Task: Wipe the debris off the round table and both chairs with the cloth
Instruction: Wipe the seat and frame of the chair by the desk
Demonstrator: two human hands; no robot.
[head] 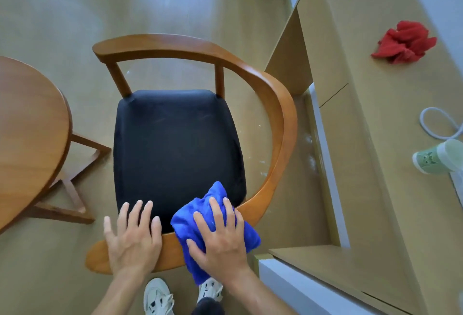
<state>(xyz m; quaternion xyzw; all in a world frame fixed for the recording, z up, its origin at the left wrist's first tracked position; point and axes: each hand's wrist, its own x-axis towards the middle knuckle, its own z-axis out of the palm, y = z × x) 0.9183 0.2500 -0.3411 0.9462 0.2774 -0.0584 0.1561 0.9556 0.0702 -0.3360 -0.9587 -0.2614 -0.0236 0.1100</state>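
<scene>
A wooden chair (280,114) with a curved backrest and a black seat (175,144) stands below me. My right hand (220,237) presses a blue cloth (186,224) flat onto the near part of the curved backrest, fingers spread over it. My left hand (134,237) rests flat on the same rail just left of the cloth, fingers apart and holding nothing. The round wooden table (27,134) shows at the left edge. White specks of debris (312,159) lie on the floor right of the chair.
A light wooden desk (375,139) fills the right side, with a red cloth (406,42), a white cable (436,124) and a green cup (436,156) on it. The table's crossed base (72,189) stands left of the chair. My white shoes (157,297) are beneath.
</scene>
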